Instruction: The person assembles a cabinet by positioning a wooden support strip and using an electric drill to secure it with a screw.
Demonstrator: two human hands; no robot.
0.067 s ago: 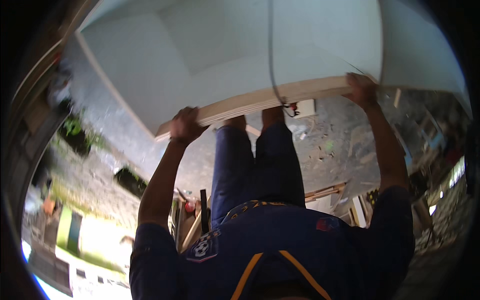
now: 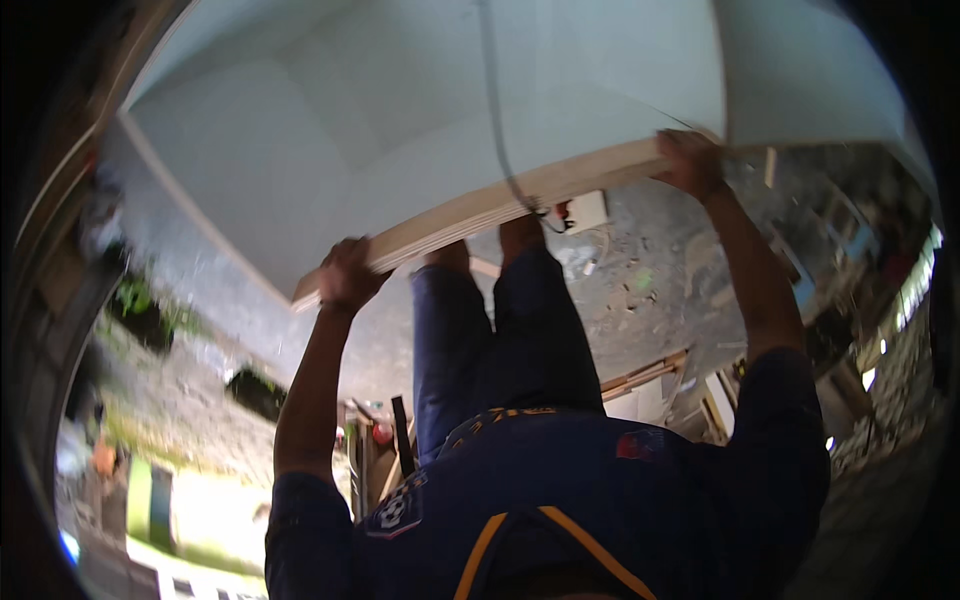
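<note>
My left hand (image 2: pixel 348 277) is closed around the left end of a long layered wooden board (image 2: pixel 480 207). Toward the other end, my right hand (image 2: pixel 690 163) grips the same board, fingers over its upper side. Both arms are stretched out and the board lies across in front of my knees. It runs along the near edge of a large pale box-like cabinet (image 2: pixel 430 100) with light wooden edges. Whether the board is fixed to the cabinet or only rests against it, I cannot tell. A dark cable (image 2: pixel 492 100) hangs down over the board between my hands.
On the grey floor beyond my legs lie a white block (image 2: pixel 588 212) beside something small and red, and scattered scraps. Wooden strips (image 2: pixel 645 372) lie to the right of my legs. A dark planter (image 2: pixel 255 393) and green plants (image 2: pixel 140 297) stand at left.
The whole view has shifted and turned slightly, so the board, cabinet and both hands appear farther left, the board's left end lower. Both hands keep their grip.
</note>
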